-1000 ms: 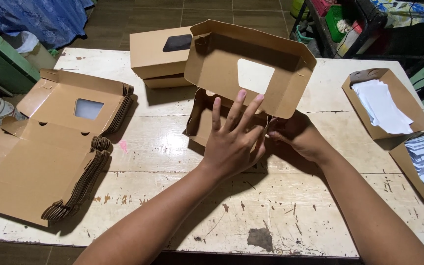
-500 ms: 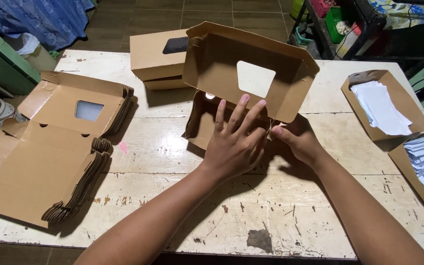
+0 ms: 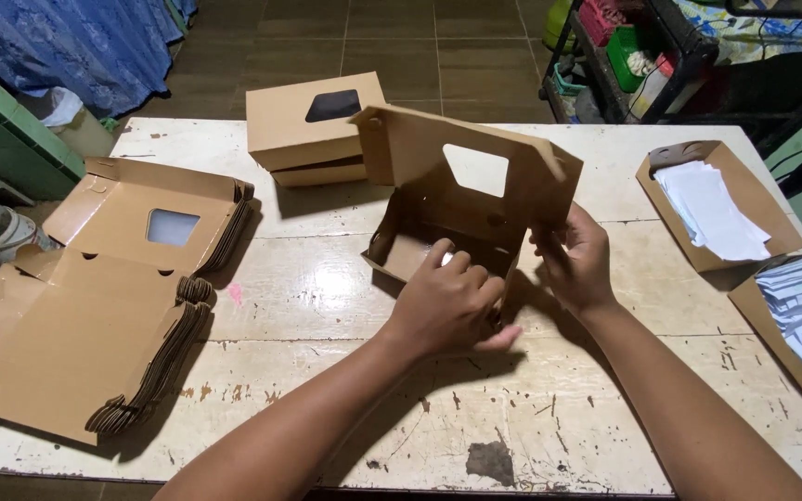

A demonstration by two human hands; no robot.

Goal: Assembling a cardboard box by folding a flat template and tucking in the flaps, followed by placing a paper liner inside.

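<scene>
Both hands' grip holds a half-folded brown cardboard box (image 3: pixel 461 209): left hand (image 3: pixel 447 301) curls over its front wall, right hand (image 3: pixel 575 260) pinches its side; the windowed lid tilts upward.

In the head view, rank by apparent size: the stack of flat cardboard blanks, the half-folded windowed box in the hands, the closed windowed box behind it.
1. Stack of flat blanks, clearly largest.
2. Half-folded box.
3. Closed box, though it sits farther from the camera, so this gap is unsure.
</scene>
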